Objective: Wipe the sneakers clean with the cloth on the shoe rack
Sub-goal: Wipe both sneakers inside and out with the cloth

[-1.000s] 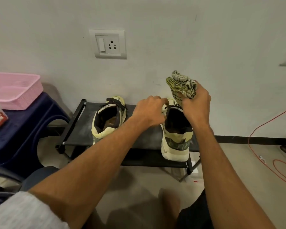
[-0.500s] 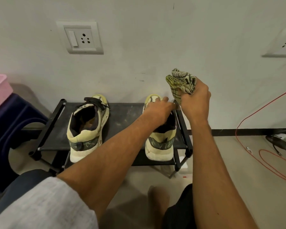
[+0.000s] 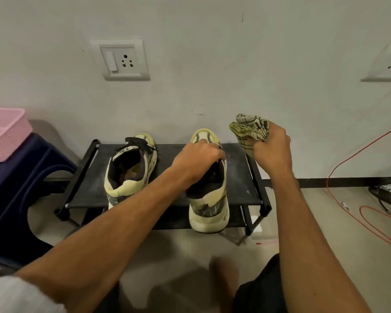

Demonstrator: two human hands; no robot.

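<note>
While tight on sneaker [image 3: 209,206], left hand [image 3: 198,161]; right hand [image 3: 272,152] round cloth [image 3: 250,129].

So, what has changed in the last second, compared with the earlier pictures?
The right hand, gripping the cloth, moved right, away from the left hand; a gap now separates them. The left hand still grips the top of the sneaker on the right. The other sneaker and the rack stayed put.

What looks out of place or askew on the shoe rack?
The right-hand sneaker, which the left hand grips at its opening, sticks out with its heel well past the front edge of the shoe rack. The black laces of the left-hand sneaker lie loose over its tongue.
</note>
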